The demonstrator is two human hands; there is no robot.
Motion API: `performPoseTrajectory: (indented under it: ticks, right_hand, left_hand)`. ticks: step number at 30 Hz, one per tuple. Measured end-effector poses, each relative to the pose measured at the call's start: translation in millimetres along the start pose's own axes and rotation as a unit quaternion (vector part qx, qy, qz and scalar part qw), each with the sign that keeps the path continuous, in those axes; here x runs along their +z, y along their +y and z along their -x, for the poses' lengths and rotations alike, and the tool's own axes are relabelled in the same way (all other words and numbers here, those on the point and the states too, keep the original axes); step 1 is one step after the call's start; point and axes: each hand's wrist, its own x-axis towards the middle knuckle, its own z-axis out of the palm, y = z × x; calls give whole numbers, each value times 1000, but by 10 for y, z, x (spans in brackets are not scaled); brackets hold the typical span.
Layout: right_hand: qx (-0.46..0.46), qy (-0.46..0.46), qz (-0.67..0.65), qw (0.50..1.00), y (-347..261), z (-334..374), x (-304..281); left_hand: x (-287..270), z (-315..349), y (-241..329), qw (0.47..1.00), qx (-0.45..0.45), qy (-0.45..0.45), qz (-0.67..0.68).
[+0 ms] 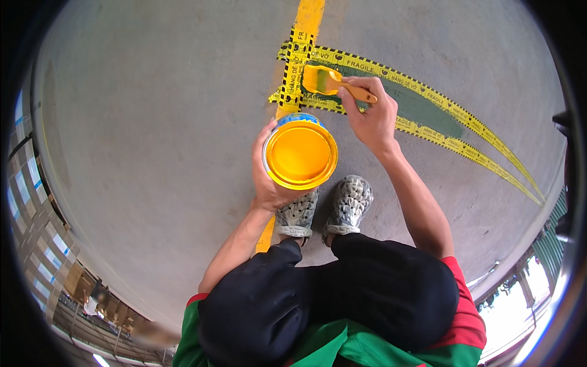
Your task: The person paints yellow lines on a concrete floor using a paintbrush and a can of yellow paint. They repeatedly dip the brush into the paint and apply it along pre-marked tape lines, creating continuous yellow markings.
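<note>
My left hand (264, 174) is wrapped round the side of an open paint can (299, 153) filled with yellow paint, held above the floor in front of my shoes. Between the fingers of my right hand (374, 113) is the wooden handle of a paintbrush (348, 87). Its bristles rest on a fresh yellow paint patch (315, 78) at the left end of a dark green painted strip (422, 110). Yellow-and-black tape (382, 69) borders the strip above and below, and a short crosswise piece of tape (295, 67) lies just left of the patch.
A faded yellow line (310, 15) runs along the grey concrete floor (153, 122) and passes under the tape and can. My patterned clogs (350, 202) stand close below the can. Stacked boxes (36, 226) line the far left, and a bright opening (513, 306) shows at lower right.
</note>
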Motion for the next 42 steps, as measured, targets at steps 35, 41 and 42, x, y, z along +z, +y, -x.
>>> performPoseTrajectory:
  ticks: [35, 41, 42]
  right_hand:
    - [144, 93, -143, 975, 161, 379, -560]
    - [267, 200, 3, 943, 632, 690, -1776]
    - [297, 233, 43, 925, 683, 748, -1967]
  left_hand:
    - [128, -136, 218, 998, 40, -9, -40]
    - [218, -208, 252, 998, 42, -39, -8]
    - [245, -223, 252, 998, 38, -42, 5]
